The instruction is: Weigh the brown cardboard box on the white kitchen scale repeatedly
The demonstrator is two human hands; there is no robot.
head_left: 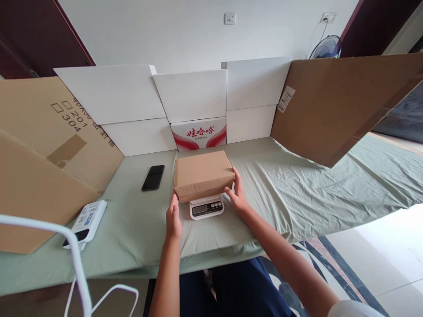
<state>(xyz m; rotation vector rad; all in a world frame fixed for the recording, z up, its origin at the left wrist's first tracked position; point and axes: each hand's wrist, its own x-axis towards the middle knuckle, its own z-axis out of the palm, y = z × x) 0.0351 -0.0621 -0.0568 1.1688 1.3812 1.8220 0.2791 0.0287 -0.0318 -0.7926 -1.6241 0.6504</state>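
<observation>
A closed brown cardboard box [202, 174] rests on a small white digital scale [206, 208] in the middle of the table. My left hand [173, 219] touches the box's near left corner with fingers extended. My right hand [235, 195] presses against the box's near right side, fingers spread along its edge. Both hands are flat against the box rather than wrapped around it. The scale's display and buttons show just below the box's front edge.
A black phone [153, 177] lies left of the box. A white handheld device [86, 222] sits at the near left. Cardboard sheets [333, 105] and white boards [194, 94] wall in the green-clothed table [297, 189]. A white cable [77, 264] crosses the lower left.
</observation>
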